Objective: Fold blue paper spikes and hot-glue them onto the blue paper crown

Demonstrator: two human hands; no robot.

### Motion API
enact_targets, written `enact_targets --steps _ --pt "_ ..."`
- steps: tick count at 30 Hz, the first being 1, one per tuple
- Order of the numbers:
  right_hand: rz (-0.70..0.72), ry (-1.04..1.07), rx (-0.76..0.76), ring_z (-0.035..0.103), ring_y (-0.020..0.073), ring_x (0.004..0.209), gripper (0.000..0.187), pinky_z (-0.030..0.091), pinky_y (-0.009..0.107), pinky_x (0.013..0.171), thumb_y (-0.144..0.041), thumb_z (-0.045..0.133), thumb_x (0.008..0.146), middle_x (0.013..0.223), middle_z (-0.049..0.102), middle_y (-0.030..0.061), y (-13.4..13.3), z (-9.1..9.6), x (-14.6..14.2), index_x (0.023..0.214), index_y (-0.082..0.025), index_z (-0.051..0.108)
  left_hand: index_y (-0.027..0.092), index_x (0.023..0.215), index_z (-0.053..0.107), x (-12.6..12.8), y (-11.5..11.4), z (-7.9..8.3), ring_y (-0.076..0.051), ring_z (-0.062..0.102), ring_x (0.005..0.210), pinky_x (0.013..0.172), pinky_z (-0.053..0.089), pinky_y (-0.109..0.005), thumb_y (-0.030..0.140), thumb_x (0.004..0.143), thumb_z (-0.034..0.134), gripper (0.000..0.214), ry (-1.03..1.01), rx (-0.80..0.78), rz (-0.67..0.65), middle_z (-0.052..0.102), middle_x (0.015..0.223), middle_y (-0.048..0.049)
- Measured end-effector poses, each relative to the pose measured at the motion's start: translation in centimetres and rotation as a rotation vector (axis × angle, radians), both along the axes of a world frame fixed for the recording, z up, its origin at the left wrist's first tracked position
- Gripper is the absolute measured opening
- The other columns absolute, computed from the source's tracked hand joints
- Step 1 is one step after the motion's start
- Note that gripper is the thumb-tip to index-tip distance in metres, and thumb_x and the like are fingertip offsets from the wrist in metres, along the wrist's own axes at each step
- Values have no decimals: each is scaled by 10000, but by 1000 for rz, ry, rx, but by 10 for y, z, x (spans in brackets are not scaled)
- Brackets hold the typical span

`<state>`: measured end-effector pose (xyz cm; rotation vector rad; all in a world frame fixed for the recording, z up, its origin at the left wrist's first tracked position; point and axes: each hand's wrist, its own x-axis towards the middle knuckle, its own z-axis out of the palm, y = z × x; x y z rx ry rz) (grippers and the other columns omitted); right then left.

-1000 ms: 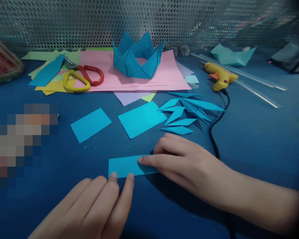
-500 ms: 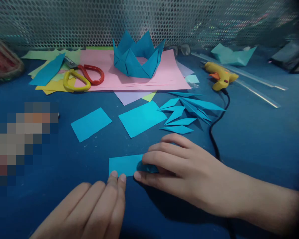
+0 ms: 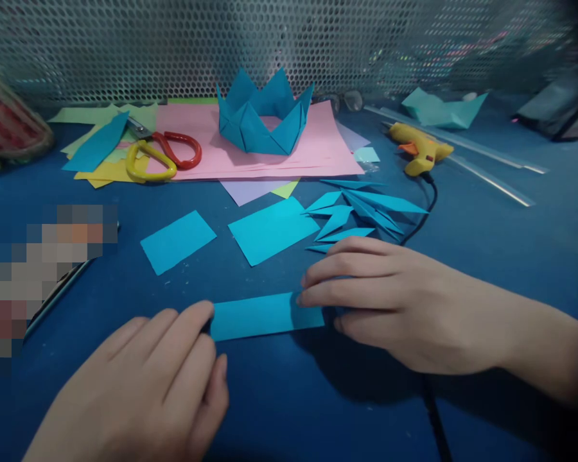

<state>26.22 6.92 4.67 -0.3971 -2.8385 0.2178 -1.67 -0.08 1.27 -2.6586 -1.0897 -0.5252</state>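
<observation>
Your left hand (image 3: 147, 375) shifts to the left end of the blue strip (image 3: 255, 317) (grip: can't tell); right hand (image 3: 404, 308), grip apart, bares its middle.

L hand (image 3: 149, 378) palm down w/ fingers curled, R hand (image 3: 399, 308) palm down w/ fingers bent, thumb apart

We see a blue table (image 3: 510, 276) carrying a paper strip (image 3: 260, 316), two paper rectangles (image 3: 273, 231) and some folded paper slivers (image 3: 337, 220), all blue. Farther back we have a coloured paper stack (image 3: 322, 144), yellow glue gun (image 3: 418, 149), clear sticks (image 3: 494, 182).
</observation>
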Motion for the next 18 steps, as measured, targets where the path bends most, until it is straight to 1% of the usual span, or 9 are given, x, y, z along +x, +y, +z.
enact_targets --steps 3,5,7,8,10,11,14,16,18 --pt "-71 118 -18 624 195 968 334 496 370 826 5 391 868 992 710 59 -1 -5 -2 658 -209 538 199 878 504 5 7 3 -237 576 843 695 441 -391 172 916 454 68 3 -40 26 583 1176 -123" --pt "-149 249 -74 614 182 908 302 494 346 795 19 388 846 941 674 85 -5 -8 -7 729 -203 555 204 874 484 5 8 2 -232 583 891 718 448 -383 198 930 438 73 -40 -109 50 563 1214 -125" --pt "-236 306 -136 614 172 921 219 493 315 807 -69 446 909 985 661 94 -10 -11 -14 986 -175 622 203 912 484 4 6 1 -229 589 989 777 451 -367 206 943 443 51 -88 -149 47 570 1211 -116" --pt "-248 276 -150 618 176 955 211 492 304 819 -169 517 944 1030 663 100 -13 -12 -18 1134 -152 607 200 948 492 3 5 0 -221 588 1022 810 448 -353 202 947 452 40 -107 -157 39 586 1188 -104" --pt "-269 210 -144 613 183 982 397 478 301 832 -329 589 959 1095 667 98 -17 -15 -24 1304 -139 541 194 1045 512 0 2 -2 -198 593 1018 854 438 -327 180 950 479 102 -128 -139 18 632 1124 -72" --pt "-263 176 -136 611 179 963 404 469 299 818 -333 584 968 1089 672 86 -18 -16 -26 1325 -148 534 196 1092 519 0 2 -3 -189 598 1002 876 429 -319 163 949 491 149 -138 -120 9 655 1089 -52" --pt "-213 156 -42 588 159 838 215 423 294 733 -189 486 1011 954 690 36 -20 -16 -27 1173 -177 628 212 1154 544 -2 2 -5 -161 620 915 897 406 -306 138 965 476 215 -168 -61 -26 705 1000 1" --pt "-173 157 64 583 159 810 243 399 307 718 -124 425 1021 893 700 27 -19 -14 -24 1028 -170 664 217 1167 569 -5 1 -7 -153 634 852 850 410 -313 156 987 421 241 -162 -80 -68 722 954 18" --pt "-148 138 161 600 168 849 286 396 324 741 -106 399 1024 900 718 35 -16 -11 -20 959 -161 673 224 1192 590 -8 -1 -10 -168 648 848 833 412 -340 181 993 382 291 -170 -103 -106 735 964 10"
